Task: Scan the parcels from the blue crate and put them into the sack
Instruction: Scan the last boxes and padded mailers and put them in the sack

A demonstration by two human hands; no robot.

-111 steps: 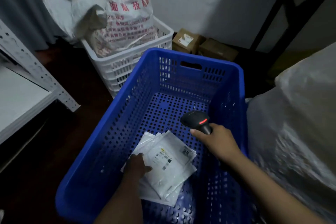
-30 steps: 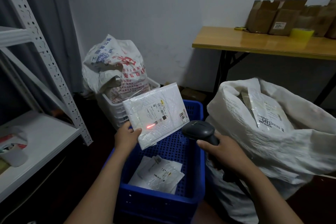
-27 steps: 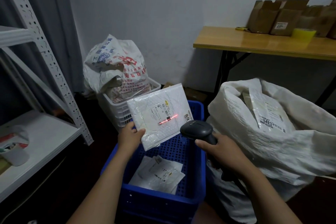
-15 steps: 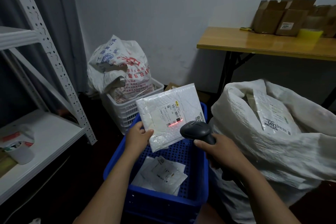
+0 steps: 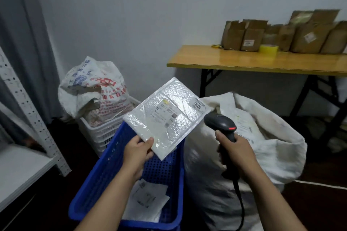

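Over the crate [image 5: 97, 176], the left hand [image 5: 138, 151] pinches a parcel [image 5: 167, 118] by its lower corner, label up. The right hand [image 5: 237, 151] grips the scanner [image 5: 219, 124] just beside it. This looks like the scanning step, though no beam shows. Next, the parcel likely goes right, into the sack [image 5: 277, 155].

A white padded parcel [image 5: 165, 116], label up, tilts above the blue crate [image 5: 105, 170] holding flat parcels [image 5: 148, 200], beside the open white sack [image 5: 272, 155].

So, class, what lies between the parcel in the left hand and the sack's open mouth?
The scanner, held in the right hand, lies between the parcel and the sack; the head view shows it.
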